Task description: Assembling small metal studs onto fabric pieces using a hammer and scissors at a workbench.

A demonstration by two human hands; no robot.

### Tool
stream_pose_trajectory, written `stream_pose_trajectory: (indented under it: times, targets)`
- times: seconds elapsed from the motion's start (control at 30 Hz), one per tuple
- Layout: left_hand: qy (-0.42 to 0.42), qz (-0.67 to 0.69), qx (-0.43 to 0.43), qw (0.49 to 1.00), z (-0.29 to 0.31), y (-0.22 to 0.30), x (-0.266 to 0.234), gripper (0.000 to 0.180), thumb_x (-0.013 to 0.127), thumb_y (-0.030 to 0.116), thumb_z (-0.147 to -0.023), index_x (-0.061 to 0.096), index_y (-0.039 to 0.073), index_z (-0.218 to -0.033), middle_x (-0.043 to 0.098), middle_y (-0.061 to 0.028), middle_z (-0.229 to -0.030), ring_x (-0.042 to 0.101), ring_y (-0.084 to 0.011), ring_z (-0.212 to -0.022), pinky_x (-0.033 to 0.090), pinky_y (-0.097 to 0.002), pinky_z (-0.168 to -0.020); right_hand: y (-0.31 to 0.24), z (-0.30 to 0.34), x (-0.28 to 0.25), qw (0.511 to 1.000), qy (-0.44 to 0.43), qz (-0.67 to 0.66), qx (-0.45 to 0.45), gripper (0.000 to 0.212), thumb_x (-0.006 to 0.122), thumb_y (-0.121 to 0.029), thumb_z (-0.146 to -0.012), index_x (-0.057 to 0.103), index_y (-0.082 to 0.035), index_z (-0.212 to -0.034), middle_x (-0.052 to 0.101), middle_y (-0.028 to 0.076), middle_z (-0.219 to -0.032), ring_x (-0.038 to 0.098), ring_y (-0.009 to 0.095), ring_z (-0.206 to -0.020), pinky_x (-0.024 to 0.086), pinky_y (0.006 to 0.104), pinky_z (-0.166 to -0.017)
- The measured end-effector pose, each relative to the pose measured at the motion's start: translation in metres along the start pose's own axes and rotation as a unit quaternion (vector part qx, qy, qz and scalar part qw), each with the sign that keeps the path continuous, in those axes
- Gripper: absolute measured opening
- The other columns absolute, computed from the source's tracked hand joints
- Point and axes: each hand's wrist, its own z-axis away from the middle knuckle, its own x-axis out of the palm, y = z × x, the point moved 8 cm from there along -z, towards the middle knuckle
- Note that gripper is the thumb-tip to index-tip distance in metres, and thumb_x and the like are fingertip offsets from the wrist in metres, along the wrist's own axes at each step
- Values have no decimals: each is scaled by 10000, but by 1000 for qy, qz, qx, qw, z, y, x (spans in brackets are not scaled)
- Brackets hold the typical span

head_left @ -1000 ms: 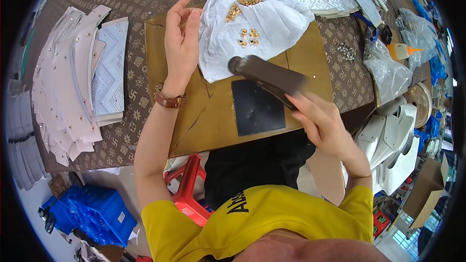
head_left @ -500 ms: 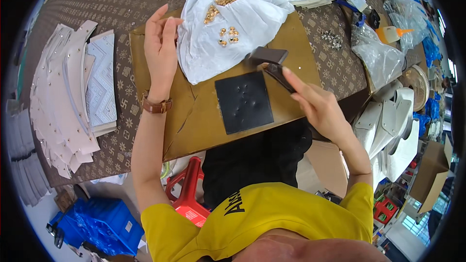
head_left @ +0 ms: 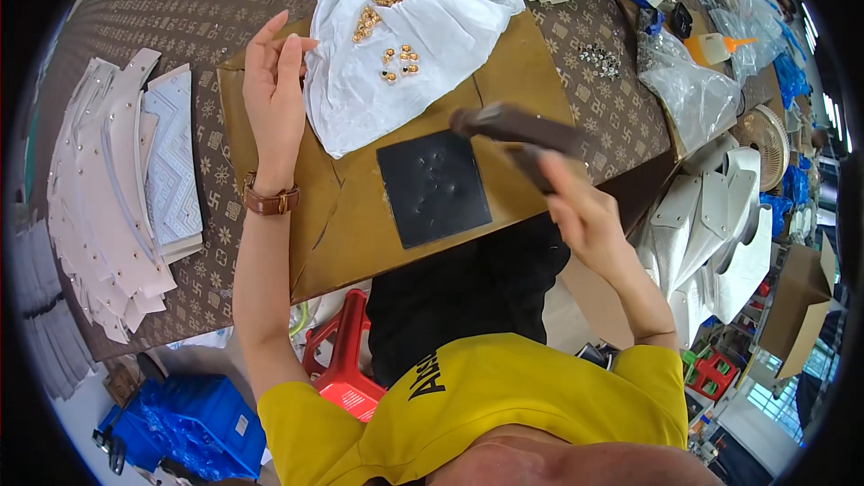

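My right hand point(head_left: 585, 216) grips a dark hammer point(head_left: 531, 130) by its handle, smeared by motion. The hammer is above the right side of a square black pad point(head_left: 434, 189) with several small dents or bumps on it. At the left edge of a crumpled white sheet point(head_left: 432, 36), my left hand point(head_left: 277, 90) is raised with thumb and fingers apart, holding nothing that I can see. A brown-strapped watch point(head_left: 270, 200) is on that wrist. Small shiny gold studs point(head_left: 400, 63) lie on the sheet in a loose cluster, beside a larger pile point(head_left: 366, 23).
A worn brown board point(head_left: 346, 252) lies under the pad and sheet. Stacked pale studded panels point(head_left: 103, 207) stand at left. On the right are loose silver bits point(head_left: 598, 60), a clear plastic bag point(head_left: 688, 94) and an orange-tipped bottle point(head_left: 715, 49). A red stool point(head_left: 342, 351) is below the table.
The hammer has swung to the right and turned, and looks larger and more blurred. My left hand keeps its pose by the white sheet. The whole view has shifted slightly.
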Motion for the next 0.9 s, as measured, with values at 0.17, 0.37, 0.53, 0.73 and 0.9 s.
stream_pose_trajectory:
  times: [0.17,0.37,0.53,0.73,0.9]
  targets:
    - [17,3,-9,1000,1,5,2,367,561,223,-1107,561,64,-1438,736,-10,-1045,576,-31,-887,459,-212,-792,-3,4,0,995,-79,57,-11,579,559,52,-1001,498,-79,-1561,668,153,-878,596,186,-611,495,279,-628]
    - [-2,12,9,1000,0,2,-1,351,558,205,-1106,564,60,-1426,737,-13,-1030,584,-27,-875,471,-205,-784,-8,31,4,990,-119,82,3,538,557,64,-980,552,-56,-1504,650,172,-868,642,253,-636,495,340,-569]
    - [17,-8,7,1000,3,5,-4,344,558,205,-1105,573,59,-1416,741,-11,-1021,602,-21,-897,480,-197,-785,-16,54,-10,986,-141,91,18,603,763,-53,-906,589,-154,-1475,584,143,-872,589,350,-639,499,419,-586]
    - [21,14,18,1000,2,3,0,338,574,186,-1095,583,62,-1410,746,-9,-1010,598,-14,-853,483,-198,-762,-25,64,7,969,-212,122,-7,525,718,-30,-916,602,-112,-1421,602,170,-905,613,345,-635,486,403,-550]
    - [14,6,41,999,-2,-3,-5,354,560,221,-1104,588,80,-1428,751,-23,-1065,652,-54,-988,507,-227,-825,-52,59,33,972,-193,-14,-133,616,723,-9,-879,580,-139,-1464,581,177,-875,598,359,-614,487,404,-538]
